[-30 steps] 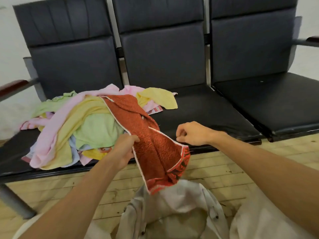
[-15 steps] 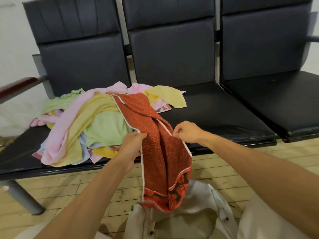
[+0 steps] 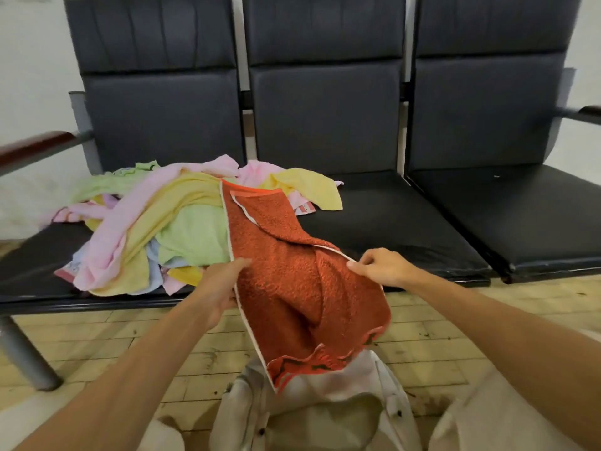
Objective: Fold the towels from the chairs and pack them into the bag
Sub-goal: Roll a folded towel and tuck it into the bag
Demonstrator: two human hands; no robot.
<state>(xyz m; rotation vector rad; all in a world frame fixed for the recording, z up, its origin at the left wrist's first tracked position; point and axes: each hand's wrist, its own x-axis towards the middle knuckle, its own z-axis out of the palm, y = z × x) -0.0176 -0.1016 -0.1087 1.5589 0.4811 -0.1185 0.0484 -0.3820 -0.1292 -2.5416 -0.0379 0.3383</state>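
Black padded chairs (image 3: 325, 118) stand in a row against a pale wall, over a floor of worn wooden boards (image 3: 432, 346). On the left seat and spilling onto the middle one lies a loose pile of towels (image 3: 156, 222), pink, yellow, pale green and light blue. A red towel (image 3: 292, 281) trails from the right edge of that pile and hangs down in front of the seats. The left hand (image 3: 224, 284) is closed on the red towel's white-trimmed left edge, just in front of the pile. The right hand (image 3: 380, 266) pinches the towel's opposite edge, thumb and fingers closed on the trim. The towel sags between both hands, its patterned hem hanging over the open mouth of a beige bag (image 3: 325, 415) on the floor, below the pile.
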